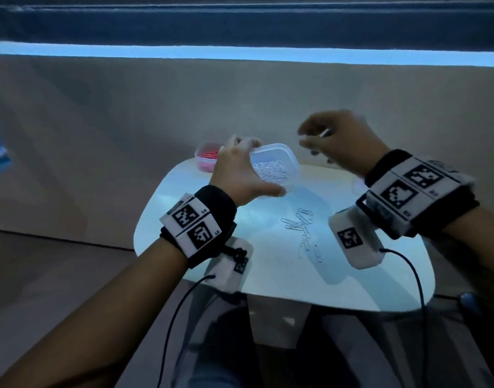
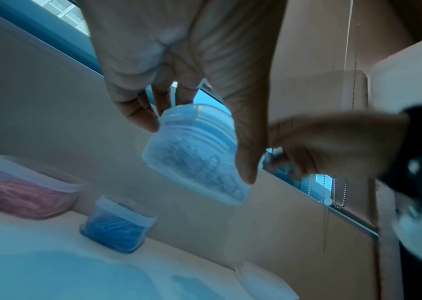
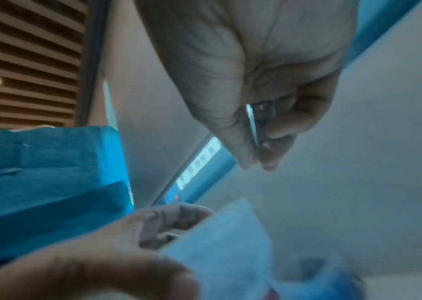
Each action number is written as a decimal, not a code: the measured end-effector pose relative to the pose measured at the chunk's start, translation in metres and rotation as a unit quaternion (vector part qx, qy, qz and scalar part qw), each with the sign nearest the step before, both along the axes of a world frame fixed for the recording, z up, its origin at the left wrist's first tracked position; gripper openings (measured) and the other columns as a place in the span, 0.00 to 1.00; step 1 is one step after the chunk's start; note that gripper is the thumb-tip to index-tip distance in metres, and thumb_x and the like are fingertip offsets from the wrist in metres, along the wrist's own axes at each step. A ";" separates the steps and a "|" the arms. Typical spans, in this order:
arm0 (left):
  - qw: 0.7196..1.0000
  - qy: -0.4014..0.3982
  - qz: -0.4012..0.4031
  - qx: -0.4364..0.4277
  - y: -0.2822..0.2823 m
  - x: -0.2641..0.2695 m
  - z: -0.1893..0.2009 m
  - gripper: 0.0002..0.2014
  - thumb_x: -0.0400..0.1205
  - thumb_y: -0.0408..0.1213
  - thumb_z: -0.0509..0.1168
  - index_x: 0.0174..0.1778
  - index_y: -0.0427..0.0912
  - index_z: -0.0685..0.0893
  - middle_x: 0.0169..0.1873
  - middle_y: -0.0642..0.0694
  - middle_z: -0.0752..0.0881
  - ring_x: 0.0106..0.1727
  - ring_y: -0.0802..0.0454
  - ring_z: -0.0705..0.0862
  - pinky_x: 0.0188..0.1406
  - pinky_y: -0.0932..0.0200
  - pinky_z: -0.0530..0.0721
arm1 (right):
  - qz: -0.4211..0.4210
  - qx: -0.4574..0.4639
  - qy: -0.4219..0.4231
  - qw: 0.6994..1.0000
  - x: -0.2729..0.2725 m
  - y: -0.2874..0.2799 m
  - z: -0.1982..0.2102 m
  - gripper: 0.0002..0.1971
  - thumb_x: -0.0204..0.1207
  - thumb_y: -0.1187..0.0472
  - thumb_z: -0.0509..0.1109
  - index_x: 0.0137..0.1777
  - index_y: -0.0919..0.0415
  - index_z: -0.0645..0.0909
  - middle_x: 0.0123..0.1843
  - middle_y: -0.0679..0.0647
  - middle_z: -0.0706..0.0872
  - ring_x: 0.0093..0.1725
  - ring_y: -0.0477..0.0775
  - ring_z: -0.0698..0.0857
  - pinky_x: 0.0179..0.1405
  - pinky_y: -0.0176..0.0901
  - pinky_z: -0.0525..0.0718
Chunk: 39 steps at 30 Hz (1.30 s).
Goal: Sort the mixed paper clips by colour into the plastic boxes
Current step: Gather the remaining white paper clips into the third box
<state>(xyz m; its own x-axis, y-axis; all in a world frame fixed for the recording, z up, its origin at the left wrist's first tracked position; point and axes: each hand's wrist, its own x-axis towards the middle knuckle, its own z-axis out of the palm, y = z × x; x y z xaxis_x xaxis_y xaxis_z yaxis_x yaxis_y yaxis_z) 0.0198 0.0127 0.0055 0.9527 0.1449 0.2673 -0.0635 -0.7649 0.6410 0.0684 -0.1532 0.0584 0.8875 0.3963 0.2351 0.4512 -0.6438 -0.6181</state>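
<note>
Lifting the clear plastic box of white paper clips [image 1: 274,166] off the table, tilted, the left hand [image 1: 240,175] grips it by thumb and fingertips, presumably offering its mouth to the right hand [image 1: 343,144]. That hand, just beside the box's rim, pinches something thin and pale, too blurred to name. More white clips [image 1: 304,233] lie below on the glossy white table [image 1: 352,275].

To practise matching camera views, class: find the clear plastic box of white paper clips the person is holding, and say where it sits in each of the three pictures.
Head: clear box at centre, gripped by the left hand.
Left wrist: centre, tilted, held off the table between fingers and thumb.
Right wrist: blurred pale shape at bottom centre.
Shared landmark: the left hand gripping it.
</note>
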 end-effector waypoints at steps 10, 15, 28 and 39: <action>0.988 0.146 0.025 0.050 0.021 -0.020 -0.038 0.45 0.56 0.42 0.84 0.69 0.40 0.74 0.65 0.40 0.72 0.67 0.43 0.73 0.66 0.54 0.73 | 0.141 -0.434 0.186 0.870 -0.014 -0.037 -0.102 0.68 0.55 0.43 0.83 0.82 0.50 0.33 0.83 0.54 0.33 0.83 0.56 0.36 0.82 0.60 0.50; 0.983 0.169 0.029 0.064 0.025 -0.020 -0.045 0.46 0.56 0.42 0.84 0.71 0.39 0.74 0.66 0.39 0.72 0.68 0.42 0.73 0.68 0.52 0.73 | 0.133 -0.354 0.183 0.908 0.009 -0.026 -0.112 0.54 0.56 0.51 0.85 0.79 0.53 0.56 0.74 0.56 0.58 0.75 0.57 0.59 0.75 0.48 0.61; 0.984 0.169 0.023 0.046 0.013 -0.011 -0.061 0.46 0.56 0.41 0.84 0.70 0.38 0.74 0.64 0.40 0.72 0.67 0.43 0.74 0.66 0.54 0.73 | 0.176 -0.213 0.130 0.952 0.012 -0.019 -0.127 0.17 0.71 0.63 0.75 0.59 0.67 0.80 0.50 0.53 0.73 0.48 0.50 0.74 0.49 0.37 0.69; 0.986 0.152 0.033 0.057 0.009 -0.015 -0.071 0.47 0.55 0.41 0.84 0.70 0.39 0.73 0.63 0.41 0.72 0.67 0.43 0.73 0.67 0.52 0.74 | 0.123 -0.235 0.119 0.957 0.010 -0.017 -0.128 0.08 0.78 0.66 0.66 0.54 0.68 0.81 0.46 0.52 0.76 0.48 0.50 0.73 0.50 0.39 0.76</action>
<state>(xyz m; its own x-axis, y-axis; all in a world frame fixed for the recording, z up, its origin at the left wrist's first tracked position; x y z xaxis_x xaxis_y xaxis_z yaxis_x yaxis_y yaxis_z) 0.0049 0.0216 -0.0657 0.9807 0.1954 -0.0101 0.1708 -0.8296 0.5316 0.0786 -0.1704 -0.0695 0.7604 0.6116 -0.2185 0.5066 -0.7690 -0.3899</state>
